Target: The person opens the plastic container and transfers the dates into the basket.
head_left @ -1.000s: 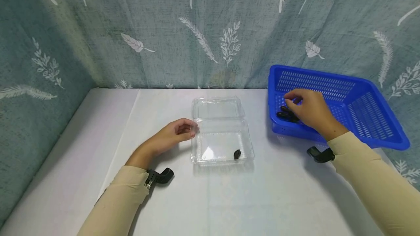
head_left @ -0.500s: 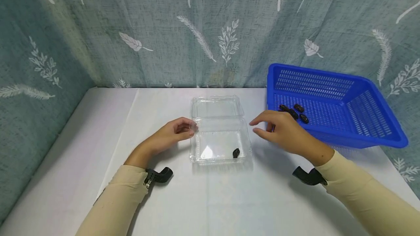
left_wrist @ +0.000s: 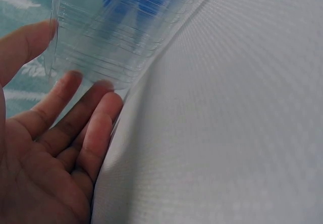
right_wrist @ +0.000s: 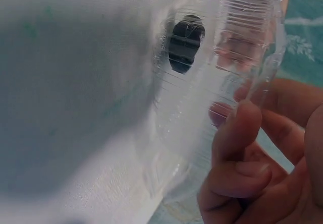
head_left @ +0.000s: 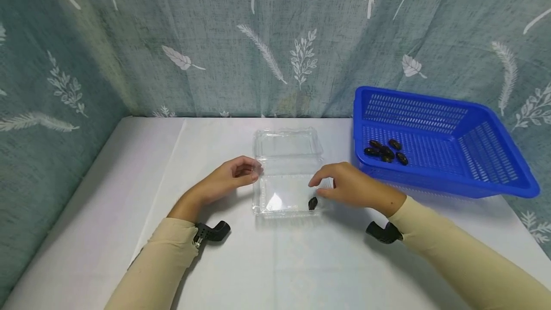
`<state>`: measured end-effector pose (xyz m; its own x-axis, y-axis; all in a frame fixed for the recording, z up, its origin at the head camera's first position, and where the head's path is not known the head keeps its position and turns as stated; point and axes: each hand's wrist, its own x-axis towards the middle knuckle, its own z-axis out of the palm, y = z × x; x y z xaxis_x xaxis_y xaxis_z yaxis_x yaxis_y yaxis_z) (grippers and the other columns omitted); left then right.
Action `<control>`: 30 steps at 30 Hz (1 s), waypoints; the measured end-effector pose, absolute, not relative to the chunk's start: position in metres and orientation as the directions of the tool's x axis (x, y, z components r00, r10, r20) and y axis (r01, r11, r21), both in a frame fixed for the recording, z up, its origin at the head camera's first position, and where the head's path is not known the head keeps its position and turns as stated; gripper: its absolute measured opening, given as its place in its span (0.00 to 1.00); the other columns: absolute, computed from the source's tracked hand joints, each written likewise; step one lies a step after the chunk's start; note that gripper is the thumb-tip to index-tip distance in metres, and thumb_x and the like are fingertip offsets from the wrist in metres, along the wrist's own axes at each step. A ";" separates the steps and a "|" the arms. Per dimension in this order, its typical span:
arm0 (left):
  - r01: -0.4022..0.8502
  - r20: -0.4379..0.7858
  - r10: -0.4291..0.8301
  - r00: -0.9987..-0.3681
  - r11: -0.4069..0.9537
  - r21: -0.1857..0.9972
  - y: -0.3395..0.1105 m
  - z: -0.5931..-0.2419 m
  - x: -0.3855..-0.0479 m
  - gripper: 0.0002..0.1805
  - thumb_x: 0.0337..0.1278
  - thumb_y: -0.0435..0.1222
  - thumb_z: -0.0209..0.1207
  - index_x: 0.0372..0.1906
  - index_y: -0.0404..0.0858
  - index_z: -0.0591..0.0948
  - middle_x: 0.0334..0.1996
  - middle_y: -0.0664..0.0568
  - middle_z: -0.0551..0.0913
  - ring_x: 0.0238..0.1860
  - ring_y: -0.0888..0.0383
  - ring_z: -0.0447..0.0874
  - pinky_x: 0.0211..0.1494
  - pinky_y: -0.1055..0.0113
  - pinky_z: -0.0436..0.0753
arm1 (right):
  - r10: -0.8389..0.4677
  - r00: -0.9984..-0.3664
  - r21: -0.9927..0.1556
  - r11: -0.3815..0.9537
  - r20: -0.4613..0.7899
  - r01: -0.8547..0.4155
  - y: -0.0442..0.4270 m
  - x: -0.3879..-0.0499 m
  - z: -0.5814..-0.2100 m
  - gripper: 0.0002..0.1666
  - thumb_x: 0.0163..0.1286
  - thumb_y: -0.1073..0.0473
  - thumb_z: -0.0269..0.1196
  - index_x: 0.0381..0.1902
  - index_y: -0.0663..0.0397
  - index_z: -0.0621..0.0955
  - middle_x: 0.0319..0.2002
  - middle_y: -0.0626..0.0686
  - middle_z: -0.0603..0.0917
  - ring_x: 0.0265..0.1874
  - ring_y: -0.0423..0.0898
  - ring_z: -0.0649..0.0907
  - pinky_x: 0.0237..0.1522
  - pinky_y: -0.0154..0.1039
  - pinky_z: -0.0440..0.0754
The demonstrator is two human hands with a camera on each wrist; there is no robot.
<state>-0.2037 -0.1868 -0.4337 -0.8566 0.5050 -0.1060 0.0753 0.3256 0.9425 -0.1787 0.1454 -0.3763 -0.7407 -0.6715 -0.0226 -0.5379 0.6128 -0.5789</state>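
Note:
A clear hinged plastic box [head_left: 284, 176] lies with its lid folded back. One dark, wrinkled oval piece, like a date [head_left: 312, 203], rests near its front right corner and shows through the wall in the right wrist view. At the box's left edge is my left hand [head_left: 228, 178]. Its thumb and loosely bent fingers [left_wrist: 101, 128] touch the clear plastic. My right hand [head_left: 350, 185] reaches over the right side, index finger and thumb parted just above the date. I see nothing between them. Part of its fingers [right_wrist: 242, 128] appears against the clear wall.
A blue perforated basket [head_left: 469, 183] stands at the back right, with several more dark date-like pieces [head_left: 386, 151] in its left part. A white cloth [head_left: 275, 262] covers the table. A leaf-patterned curtain [head_left: 215, 37] hangs behind it.
My right hand has left the basket and moved left and nearer, over the box. A dark piece seen at its fingers a second ago no longer shows there. My left hand stays put.

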 end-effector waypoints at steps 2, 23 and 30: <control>0.071 -0.110 0.505 -0.856 0.326 0.943 -0.187 -0.434 -0.203 0.22 0.68 0.40 0.61 0.62 0.37 0.74 0.61 0.44 0.78 0.63 0.51 0.75 0.67 0.58 0.75 | -0.697 -0.716 -0.573 0.605 -0.045 -0.553 0.144 -0.180 -0.378 0.08 0.66 0.64 0.67 0.43 0.54 0.88 0.43 0.50 0.89 0.39 0.45 0.83 0.39 0.35 0.82; 0.067 -0.104 0.501 -0.859 0.311 0.948 -0.185 -0.430 -0.203 0.22 0.68 0.40 0.62 0.62 0.37 0.74 0.60 0.43 0.78 0.62 0.50 0.76 0.66 0.58 0.76 | -0.728 -0.627 -0.558 0.653 -0.275 -0.513 0.129 -0.197 -0.379 0.12 0.58 0.68 0.70 0.39 0.50 0.88 0.34 0.43 0.87 0.40 0.39 0.83 0.51 0.42 0.81; 0.063 -0.111 0.507 -0.855 0.313 0.948 -0.185 -0.432 -0.201 0.23 0.68 0.40 0.62 0.63 0.37 0.74 0.61 0.43 0.77 0.63 0.49 0.75 0.68 0.55 0.74 | -0.728 -0.619 -0.571 0.654 -0.296 -0.496 0.128 -0.196 -0.381 0.08 0.59 0.67 0.70 0.35 0.50 0.88 0.30 0.42 0.85 0.34 0.37 0.79 0.43 0.34 0.79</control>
<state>-0.2014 -0.1853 -0.4324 -0.8547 0.5071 -0.1107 0.0626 0.3126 0.9478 -0.1961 0.1280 -0.3810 -0.6187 -0.7277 -0.2961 -0.4963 0.6542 -0.5707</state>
